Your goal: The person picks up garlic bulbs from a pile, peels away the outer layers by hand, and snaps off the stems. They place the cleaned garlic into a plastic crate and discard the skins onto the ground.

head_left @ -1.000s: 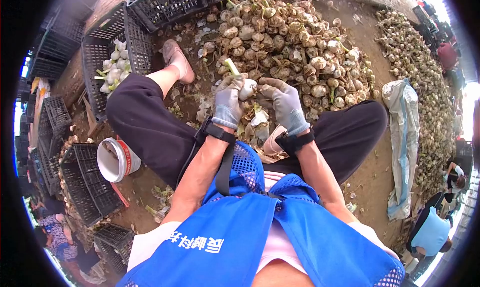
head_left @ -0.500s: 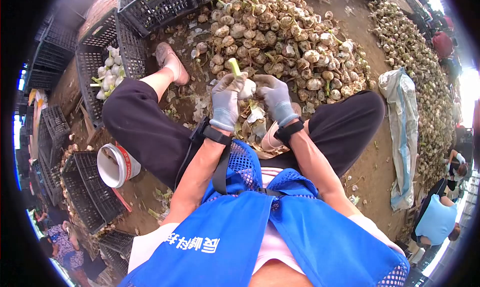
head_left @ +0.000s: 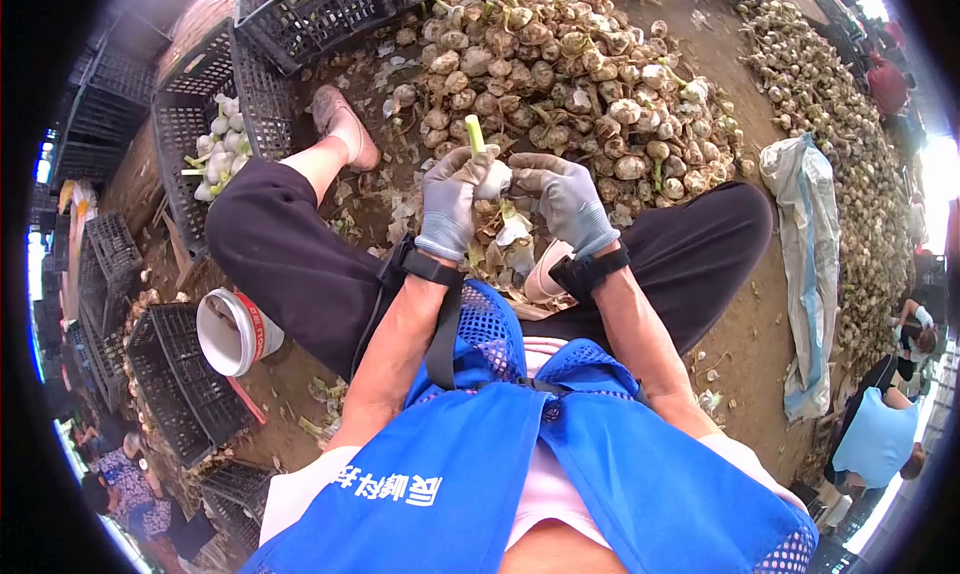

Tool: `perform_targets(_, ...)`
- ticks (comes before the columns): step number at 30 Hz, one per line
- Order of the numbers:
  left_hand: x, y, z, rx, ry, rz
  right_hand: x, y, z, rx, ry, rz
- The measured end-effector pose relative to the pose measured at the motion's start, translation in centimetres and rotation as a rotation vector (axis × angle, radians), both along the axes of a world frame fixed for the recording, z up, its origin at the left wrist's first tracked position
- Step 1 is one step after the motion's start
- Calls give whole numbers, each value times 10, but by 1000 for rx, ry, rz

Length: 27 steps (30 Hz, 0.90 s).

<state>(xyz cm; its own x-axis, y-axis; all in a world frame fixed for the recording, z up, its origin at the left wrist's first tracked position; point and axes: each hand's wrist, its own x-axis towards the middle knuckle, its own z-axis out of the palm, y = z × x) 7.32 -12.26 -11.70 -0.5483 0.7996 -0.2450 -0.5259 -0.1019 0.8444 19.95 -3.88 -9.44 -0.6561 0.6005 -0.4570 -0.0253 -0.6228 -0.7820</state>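
Both my hands wear grey gloves and meet over my lap. My left hand (head_left: 448, 202) grips a white garlic bulb (head_left: 494, 180) whose green stalk (head_left: 474, 134) sticks up above the fingers. My right hand (head_left: 565, 198) closes on the same bulb from the right, fingertips on its skin. Peeled skins (head_left: 512, 236) lie in a heap just below the hands, between my legs. A big pile of dirty unpeeled garlic bulbs (head_left: 570, 74) spreads on the ground right beyond the hands.
A black crate (head_left: 205, 124) at the left holds cleaned white bulbs (head_left: 220, 139). More black crates (head_left: 165, 374) stand at the left and top. A white bucket (head_left: 232, 332) lies by my left thigh. A sack (head_left: 812, 274) and another garlic row (head_left: 850, 154) are at right, with people (head_left: 872, 442) beyond.
The hands stay on the same bulb; the right hand's fingers shifted slightly over it. The view moved a little.
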Motion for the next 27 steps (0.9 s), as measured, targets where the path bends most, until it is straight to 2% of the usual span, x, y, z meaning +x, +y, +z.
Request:
perform_targets(2,-1,1,1,19,-10,-1,1,0,2,-17,-17,-29)
perform_targets(4,-1,1,4,-43,124,9,-1,-2,5,181,-57,-53)
perform_targets(5,1,3,6,-99,160,5,-3,-3,5,388,-157,-2)
perform_targets(6,2,4,3,-100,158,0,-8,-6,-4,572,-147,-37)
perform_targets(8,2,6,-8,20,781,19,-14,-6,-23,829,-297,-48)
perform_targets(9,4,7,-8,27,805,22,-15,-6,-23,898,-370,-32)
perform_targets(10,4,5,-9,25,803,23,-14,-5,-22,896,-371,-30)
perform_targets(12,4,1,-8,78,496,-41,-10,-4,-19,199,-87,-70)
perform_targets(13,9,0,3,155,249,-30,-9,-4,-24,160,-98,-85)
perform_targets(14,2,-3,14,223,127,-69,-6,5,-58,448,-254,-45)
perform_targets(17,-21,-2,18,338,-202,-49,0,-6,-46,99,-316,83)
perform_targets(18,-25,-1,13,342,-197,-39,-4,-8,-42,86,-260,157)
perform_targets(20,-30,2,1,427,-631,-21,-2,-2,-28,404,-292,428)
perform_targets(22,-29,2,1,465,-664,-47,-1,-4,-8,445,-96,329)
perform_targets(24,-19,4,9,451,-566,-17,0,-9,22,-4,123,105)
perform_targets(26,-13,-1,14,183,-34,-167,-4,-6,13,84,70,91)
perform_targets(27,-9,0,17,123,28,-119,-10,-9,12,300,-16,64)
